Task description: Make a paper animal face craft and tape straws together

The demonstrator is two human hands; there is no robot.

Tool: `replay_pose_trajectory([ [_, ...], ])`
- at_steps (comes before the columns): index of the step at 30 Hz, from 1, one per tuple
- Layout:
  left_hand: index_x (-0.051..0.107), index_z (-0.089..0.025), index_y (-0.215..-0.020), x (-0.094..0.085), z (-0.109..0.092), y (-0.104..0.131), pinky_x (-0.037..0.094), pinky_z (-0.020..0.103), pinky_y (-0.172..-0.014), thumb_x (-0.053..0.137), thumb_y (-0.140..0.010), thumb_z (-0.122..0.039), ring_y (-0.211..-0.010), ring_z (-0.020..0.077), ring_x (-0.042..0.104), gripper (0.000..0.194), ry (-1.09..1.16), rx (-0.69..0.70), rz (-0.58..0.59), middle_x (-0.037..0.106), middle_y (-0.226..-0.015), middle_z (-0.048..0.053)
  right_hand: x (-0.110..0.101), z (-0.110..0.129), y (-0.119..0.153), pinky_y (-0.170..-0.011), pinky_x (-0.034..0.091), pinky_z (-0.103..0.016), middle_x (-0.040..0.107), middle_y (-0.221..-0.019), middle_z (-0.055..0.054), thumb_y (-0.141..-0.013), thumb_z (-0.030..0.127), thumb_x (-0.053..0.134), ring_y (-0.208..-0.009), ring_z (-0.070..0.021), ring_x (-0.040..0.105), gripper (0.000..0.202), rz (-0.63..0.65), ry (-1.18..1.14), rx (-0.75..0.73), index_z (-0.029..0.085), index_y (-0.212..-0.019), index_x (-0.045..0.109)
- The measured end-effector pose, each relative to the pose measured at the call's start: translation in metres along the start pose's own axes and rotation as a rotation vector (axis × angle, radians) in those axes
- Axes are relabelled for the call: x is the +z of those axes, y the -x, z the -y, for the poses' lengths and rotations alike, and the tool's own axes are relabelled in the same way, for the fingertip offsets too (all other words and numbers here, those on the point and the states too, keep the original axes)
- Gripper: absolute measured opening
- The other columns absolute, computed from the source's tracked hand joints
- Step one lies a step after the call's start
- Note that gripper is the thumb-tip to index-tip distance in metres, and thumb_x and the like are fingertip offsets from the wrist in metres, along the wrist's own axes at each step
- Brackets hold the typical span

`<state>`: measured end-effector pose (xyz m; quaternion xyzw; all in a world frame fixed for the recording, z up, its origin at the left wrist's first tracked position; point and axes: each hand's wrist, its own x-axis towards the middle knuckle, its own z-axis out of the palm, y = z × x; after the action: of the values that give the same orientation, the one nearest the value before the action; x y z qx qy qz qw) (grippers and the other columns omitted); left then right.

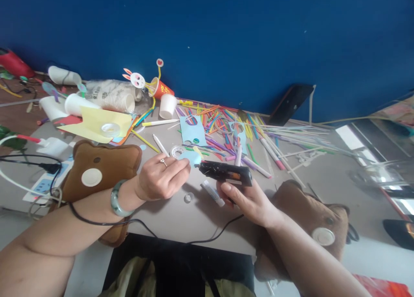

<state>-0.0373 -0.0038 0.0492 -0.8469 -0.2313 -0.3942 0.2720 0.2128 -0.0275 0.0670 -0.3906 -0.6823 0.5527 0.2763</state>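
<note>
My left hand [164, 175] pinches a small light-blue paper cutout [193, 157] by its edge above the table. In my right hand [247, 198] is a black hot glue gun [223, 172], gripped by its handle. The gun's nozzle points left and meets the right edge of the blue paper, or is very close to it; I cannot tell which. Below the gun lies a clear tube [212, 192], with a small clear round lid [189, 197] to its left. A roll of clear tape [177, 151] rests just behind my left fingers.
Coloured pipe cleaners and markers [258, 167] cover the back of the table, with blue paper [193, 131] bearing cut holes. Paper cups [168, 106] and yellow paper [93, 124] lie left. Brown cushions [106, 167] flank me, a power strip [43, 185] sits left, and the gun's cord [213, 236] crosses the front.
</note>
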Motion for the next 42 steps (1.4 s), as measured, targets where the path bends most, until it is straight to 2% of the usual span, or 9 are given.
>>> replay_pose_trajectory([
  [9, 0.064, -0.015, -0.077, -0.0017, 0.0010, -0.0023, 0.041, 0.028, -0.057, 0.064, -0.083, -0.006, -0.062, 0.0114, 0.062, 0.011, -0.025, -0.001, -0.023, 0.074, -0.082, 0.005, -0.0068, -0.0050, -0.0012, -0.049, 0.034, -0.027, 0.047, -0.055, 0.001, -0.098, 0.048, 0.047, -0.050, -0.0101, 0.043, 0.044, -0.063, 0.017, 0.010, 0.017, -0.066, 0.051],
  [15, 0.064, -0.015, -0.079, -0.0024, 0.0010, -0.0020, 0.042, 0.029, -0.058, 0.063, -0.084, -0.008, -0.062, 0.0115, 0.062, 0.009, -0.017, -0.013, -0.011, 0.074, -0.084, 0.005, -0.0065, -0.0032, -0.0008, -0.049, 0.034, -0.027, 0.048, -0.055, 0.001, -0.097, 0.050, 0.047, -0.050, -0.0102, 0.044, 0.045, -0.047, 0.014, 0.021, 0.017, -0.067, 0.052],
  [19, 0.064, -0.016, -0.080, -0.0019, 0.0009, -0.0012, 0.041, 0.028, -0.059, 0.062, -0.085, -0.009, -0.062, 0.0112, 0.062, 0.009, -0.031, -0.019, -0.011, 0.074, -0.084, 0.004, -0.0067, -0.0022, -0.0008, -0.050, 0.033, -0.027, 0.047, -0.053, 0.001, -0.098, 0.049, 0.045, -0.049, -0.0099, 0.043, 0.047, -0.079, 0.050, -0.003, 0.017, -0.063, 0.050],
  [26, 0.065, -0.011, -0.080, -0.0019, -0.0006, -0.0029, 0.042, 0.029, -0.059, 0.067, -0.080, -0.006, -0.063, 0.0134, 0.064, 0.006, 0.011, 0.001, -0.021, 0.074, -0.084, 0.009, 0.0003, -0.0005, 0.0010, -0.050, 0.036, -0.024, 0.049, -0.058, 0.001, -0.098, 0.047, 0.047, -0.051, -0.0093, 0.045, 0.041, -0.010, -0.021, -0.057, 0.016, -0.071, 0.053],
  [37, 0.063, -0.015, -0.076, -0.0007, -0.0014, -0.0033, 0.043, 0.028, -0.058, 0.065, -0.083, -0.007, -0.061, 0.0114, 0.063, 0.010, -0.033, -0.011, -0.039, 0.075, -0.083, 0.005, -0.0006, -0.0012, 0.0011, -0.052, 0.039, -0.024, 0.051, -0.060, 0.000, -0.098, 0.043, 0.048, -0.055, -0.0096, 0.046, 0.041, 0.039, 0.019, -0.052, 0.016, -0.068, 0.053],
  [42, 0.063, -0.014, -0.077, -0.0023, -0.0006, -0.0038, 0.043, 0.029, -0.058, 0.065, -0.082, -0.007, -0.061, 0.0120, 0.063, 0.009, -0.019, -0.015, -0.034, 0.075, -0.083, 0.006, -0.0032, -0.0009, 0.0023, -0.049, 0.038, -0.023, 0.050, -0.061, 0.002, -0.097, 0.045, 0.050, -0.052, -0.0091, 0.046, 0.033, 0.014, -0.020, -0.026, 0.015, -0.083, 0.056],
])
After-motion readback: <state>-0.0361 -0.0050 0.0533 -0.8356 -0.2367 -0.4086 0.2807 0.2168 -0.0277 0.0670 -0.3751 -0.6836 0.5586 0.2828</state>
